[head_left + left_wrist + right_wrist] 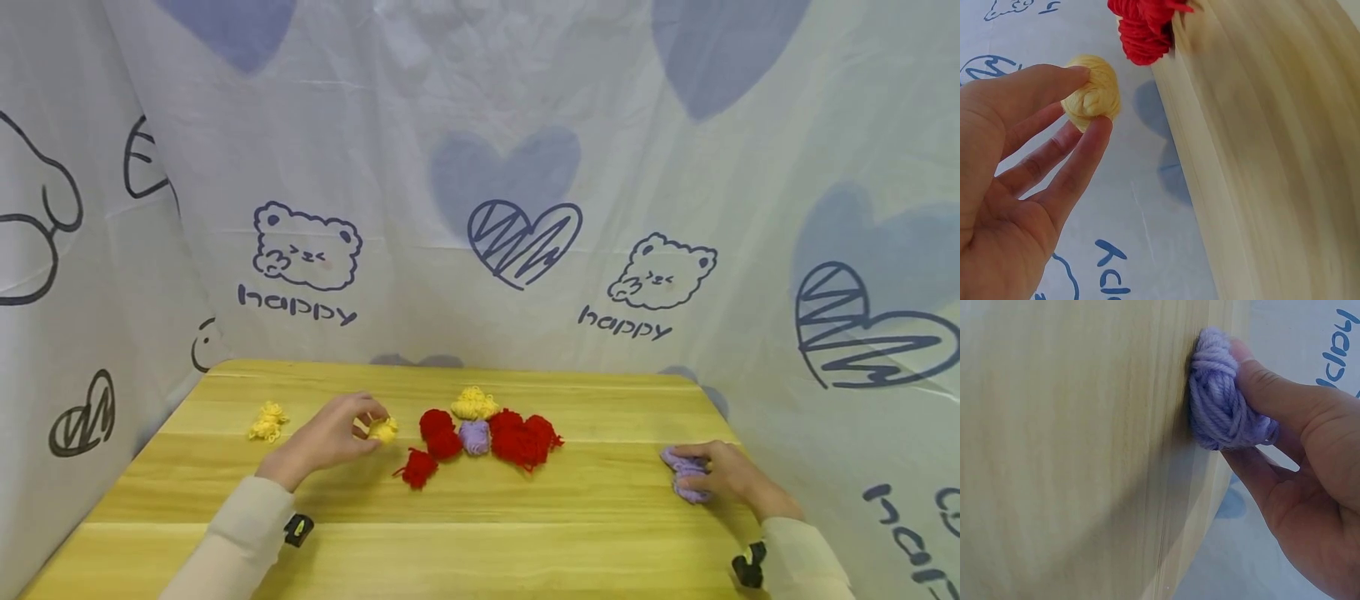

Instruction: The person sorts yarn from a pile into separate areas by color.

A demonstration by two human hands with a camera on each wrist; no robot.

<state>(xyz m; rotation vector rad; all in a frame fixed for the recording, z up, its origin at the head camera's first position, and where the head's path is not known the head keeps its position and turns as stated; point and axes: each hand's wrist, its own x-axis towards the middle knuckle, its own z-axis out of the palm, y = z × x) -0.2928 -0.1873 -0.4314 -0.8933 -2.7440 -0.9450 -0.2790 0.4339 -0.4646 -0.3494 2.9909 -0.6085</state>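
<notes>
Thumb and fingertips of my left hand (pixel 333 437) pinch a small ball of yellow yarn (pixel 1092 92), just left of the red yarn in the head view. Over at the right side of the table, my right hand (pixel 731 477) grips purple yarn (pixel 1219 400). In the right wrist view the thumb lies along its top side and the fingers curl under it, close against the wood. From the head, the purple yarn (pixel 692 492) shows as two lumps, partly covered by the fingers.
Mid-table sit red yarn balls (pixel 440 433), a purple one (pixel 474 437), a yellow one (pixel 475 404) behind it and a larger red cluster (pixel 522 440). A loose red bundle (pixel 417 468) lies in front. Yellow yarn (pixel 267 422) rests far left. Printed cloth (pixel 420 333) hangs behind the wooden table (pixel 480 550).
</notes>
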